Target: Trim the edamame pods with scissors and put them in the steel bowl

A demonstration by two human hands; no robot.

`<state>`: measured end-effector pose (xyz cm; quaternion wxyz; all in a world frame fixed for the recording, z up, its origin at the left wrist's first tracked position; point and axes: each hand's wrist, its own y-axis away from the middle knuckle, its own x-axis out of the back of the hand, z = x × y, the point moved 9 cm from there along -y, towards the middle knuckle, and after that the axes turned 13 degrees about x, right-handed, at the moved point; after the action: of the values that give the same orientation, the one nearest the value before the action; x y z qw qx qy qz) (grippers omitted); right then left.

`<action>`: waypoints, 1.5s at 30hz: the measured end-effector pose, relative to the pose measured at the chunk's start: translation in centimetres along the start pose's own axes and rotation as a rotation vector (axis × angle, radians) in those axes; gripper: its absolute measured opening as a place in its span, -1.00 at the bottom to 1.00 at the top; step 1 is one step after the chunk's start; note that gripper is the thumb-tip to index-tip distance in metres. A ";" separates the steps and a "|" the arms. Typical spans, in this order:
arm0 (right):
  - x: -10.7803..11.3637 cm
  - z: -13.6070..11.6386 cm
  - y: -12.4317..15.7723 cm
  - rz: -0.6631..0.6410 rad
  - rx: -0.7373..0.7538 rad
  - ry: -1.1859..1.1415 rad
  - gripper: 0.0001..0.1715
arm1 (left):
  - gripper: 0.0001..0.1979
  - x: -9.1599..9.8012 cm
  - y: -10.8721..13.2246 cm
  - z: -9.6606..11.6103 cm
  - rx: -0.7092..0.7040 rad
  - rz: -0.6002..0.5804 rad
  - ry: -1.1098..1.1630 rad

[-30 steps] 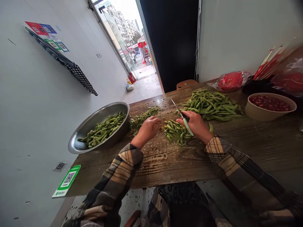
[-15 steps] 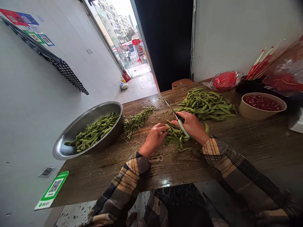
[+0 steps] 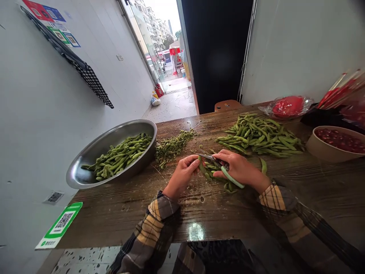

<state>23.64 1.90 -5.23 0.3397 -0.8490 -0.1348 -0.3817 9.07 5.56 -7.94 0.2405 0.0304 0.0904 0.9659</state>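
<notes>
Between the fingertips of my left hand [image 3: 184, 173] is a green edamame pod [image 3: 202, 166], held upright. My right hand [image 3: 241, 167] grips scissors [image 3: 232, 178] with pale green handles. Their blades point left and reach the top of the pod; whether they touch it I cannot tell. Beneath both hands lies a small heap of pods [image 3: 228, 186], partly hidden by the right hand. Past it, to the right, is a larger pile of pods [image 3: 259, 135]. A heap of trimmed bits [image 3: 173, 146] lies beyond my left hand, against the steel bowl [image 3: 74, 173] of pods.
The wooden table [image 3: 137, 213] bears a paper bowl [image 3: 325, 146] of dark red pieces on the right. Behind that are a red item in clear plastic [image 3: 288, 106] and red-ended sticks [image 3: 339, 89]. A green QR-code card [image 3: 61, 224] is at the left front corner.
My left hand has lifted a pod from the small heap. The scissors have turned from pointing away to pointing left, toward that pod. The camera view has shifted slightly left.
</notes>
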 end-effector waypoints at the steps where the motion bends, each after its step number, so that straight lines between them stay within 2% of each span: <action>1: -0.2 -0.2 0.0 -0.017 0.002 -0.004 -0.43 | -0.70 0.0 0.1 0.1 -0.004 -0.006 -0.021; 6: -0.8 -0.7 -0.1 -0.055 -0.007 -0.043 -0.40 | -0.68 -0.6 0.6 0.5 0.006 -0.046 -0.106; 15: -1.3 -0.7 0.0 -0.071 0.011 -0.058 -0.41 | -0.69 -1.3 0.8 0.2 0.014 -0.071 -0.061; 19: -1.4 -1.0 0.0 -0.054 0.050 -0.053 -0.50 | -0.68 -1.6 1.1 0.3 0.024 -0.074 -0.043; 25: -1.5 -0.6 0.3 -0.047 0.081 -0.015 -0.54 | -0.65 -1.7 1.2 0.7 0.030 -0.072 -0.044; 32: -1.4 -0.6 0.3 -0.067 0.057 0.023 -0.54 | -0.69 -1.1 0.7 0.0 0.031 -0.061 -0.051; 36: -1.0 -0.2 0.3 -0.037 0.027 0.030 -0.54 | -0.73 -0.5 0.5 -0.1 0.026 -0.045 0.103; 41: 0.3 0.6 0.5 0.091 -0.029 0.088 -0.45 | -0.80 1.2 0.3 -0.3 0.045 -0.010 0.524; 45: 0.2 0.2 0.4 0.081 -0.020 0.083 -0.41 | -0.85 1.9 0.3 -0.5 0.062 0.006 0.691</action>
<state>24.10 1.72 -5.37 0.3517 -0.8404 -0.0824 -0.4041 7.25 6.11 -8.33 0.1919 -0.2909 0.1957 0.9167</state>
